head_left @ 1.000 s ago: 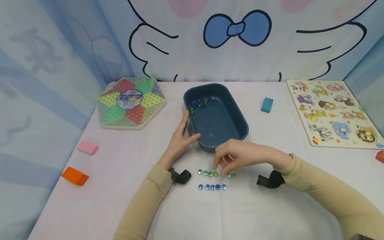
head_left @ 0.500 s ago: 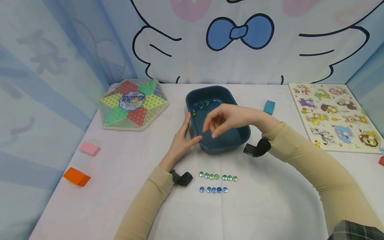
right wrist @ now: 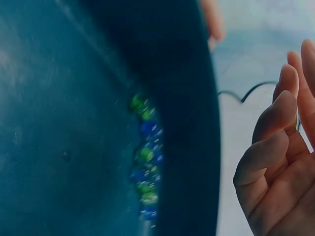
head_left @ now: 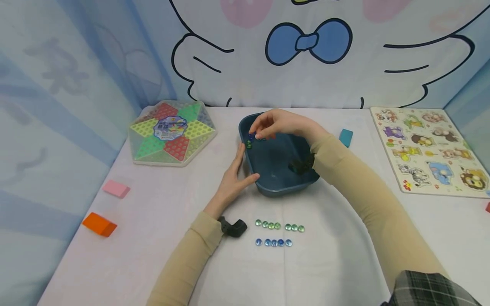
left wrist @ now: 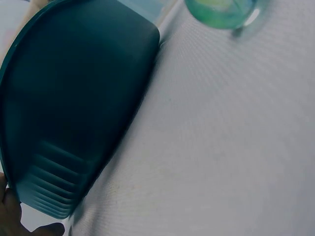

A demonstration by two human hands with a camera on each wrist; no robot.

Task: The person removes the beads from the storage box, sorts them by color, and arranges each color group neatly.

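A dark blue-green plastic basin stands mid-table, tilted slightly. My left hand rests against its left side, fingers straight along the wall and thumb at the near corner. Over the basin's far left part hovers my right hand, fingers loosely bent, nothing visible between them. Green and blue glass marbles lie gathered along the basin's wall in the right wrist view. On the cloth in front, green marbles form a row with a gap, above a row of blue marbles. The left wrist view catches one green marble up close.
A hexagonal star-patterned game box sits back left. Pink and orange blocks lie at the left edge. A teal block and an animal puzzle board are on the right.
My right hand has left the green row and travelled up and away, over the basin to the marbles inside. My left hand stays at the basin's side. The view has shifted slightly.
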